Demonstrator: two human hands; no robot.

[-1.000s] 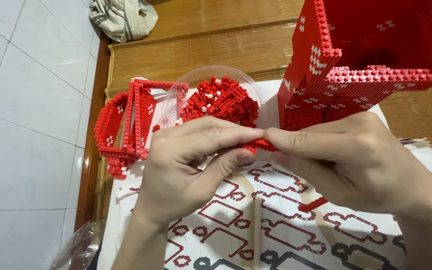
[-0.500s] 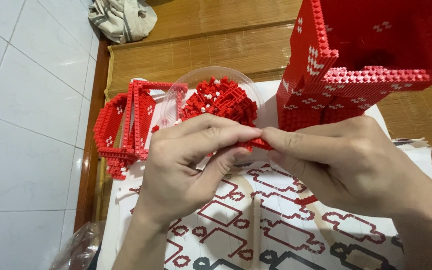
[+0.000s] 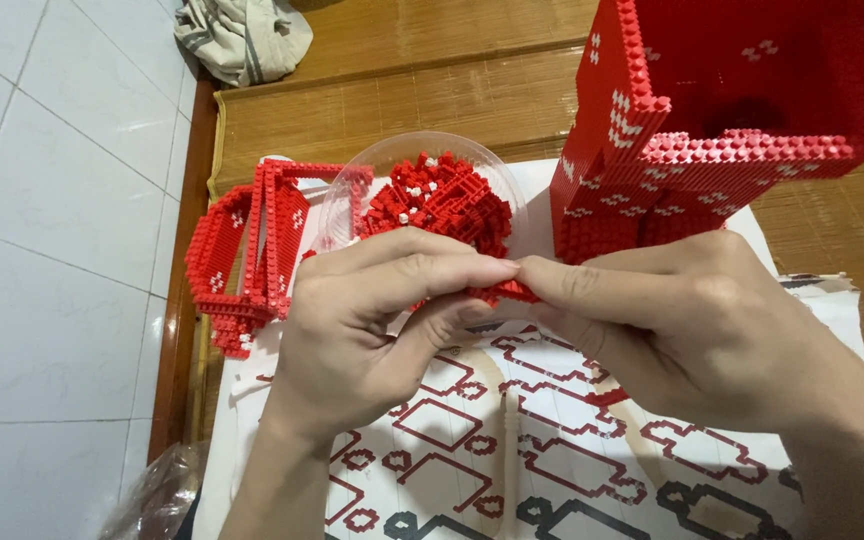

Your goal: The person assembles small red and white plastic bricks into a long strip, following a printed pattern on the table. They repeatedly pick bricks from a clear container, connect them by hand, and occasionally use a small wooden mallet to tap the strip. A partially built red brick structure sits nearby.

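My left hand [image 3: 372,320] and my right hand [image 3: 682,320] meet at the fingertips in the middle of the view. Together they pinch a small red brick piece [image 3: 508,293], mostly hidden by the fingers. Just behind the hands stands a clear plastic bowl [image 3: 352,190] heaped with small red and white bricks [image 3: 442,200]. A tall red brick model [image 3: 712,110] with white dots rises at the upper right, close above my right hand.
A curved red brick assembly [image 3: 242,250] lies left of the bowl. A printed instruction sheet [image 3: 512,450] with red and black outlines covers the surface beneath my hands. A bamboo mat [image 3: 422,90] lies behind, a crumpled cloth [image 3: 242,35] at the top, white floor tiles [image 3: 52,250] on the left.
Both hands stay pressed together on the small red piece, with only slight shifts of the fingers.
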